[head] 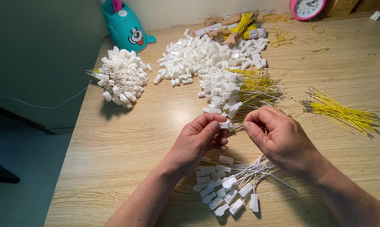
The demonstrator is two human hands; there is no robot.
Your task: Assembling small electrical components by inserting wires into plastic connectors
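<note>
In the head view, the left hand (pixel 200 138) pinches a small white plastic connector (pixel 224 124) between thumb and forefinger, near the middle of the wooden table (pixel 122 143). The right hand (pixel 278 136), just at 3 o'clock of it, is closed narrow around a thin white wire (pixel 236 125) whose end meets the connector. At 6 o'clock of the hands lies a bunch of white-wired connectors (pixel 225 189). At 12 o'clock sits a cluster of connectors on yellow wires (pixel 230 90), and beyond it a loose heap of white connectors (pixel 207 56). At 10 o'clock rests a round bundle of connectors (pixel 122 75). A sheaf of loose yellow wires (pixel 339 111) lies at 2 o'clock, well apart.
</note>
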